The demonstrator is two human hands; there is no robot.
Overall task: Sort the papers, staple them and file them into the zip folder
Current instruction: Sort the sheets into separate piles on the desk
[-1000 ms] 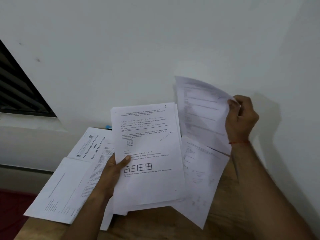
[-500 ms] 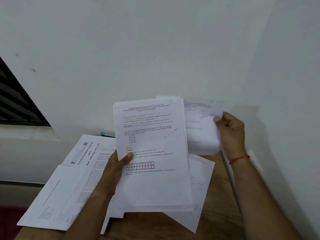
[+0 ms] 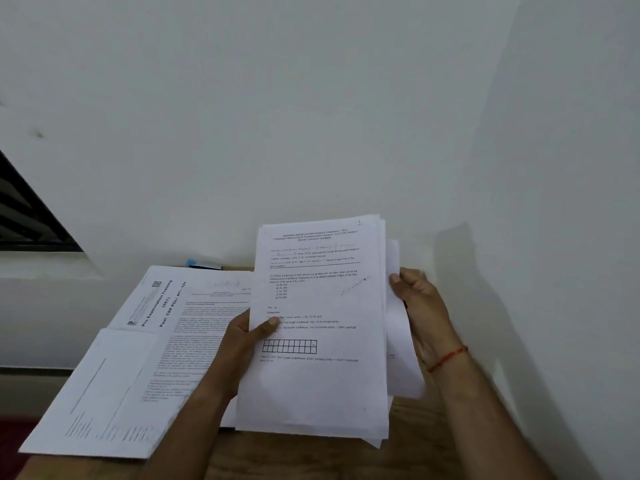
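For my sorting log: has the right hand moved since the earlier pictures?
Yes. Against the blue pen, the right hand came down and left, toward the papers.

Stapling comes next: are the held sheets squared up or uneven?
Uneven: the held sheets show staggered right edges, one jutting out by the right hand.

Printed sheets [image 3: 131, 368] cover the table [image 3: 294, 459] left of the grip on the held stack [image 3: 322, 375], a wall [image 3: 311, 116] stands close behind and right, and bare wood shows just below.
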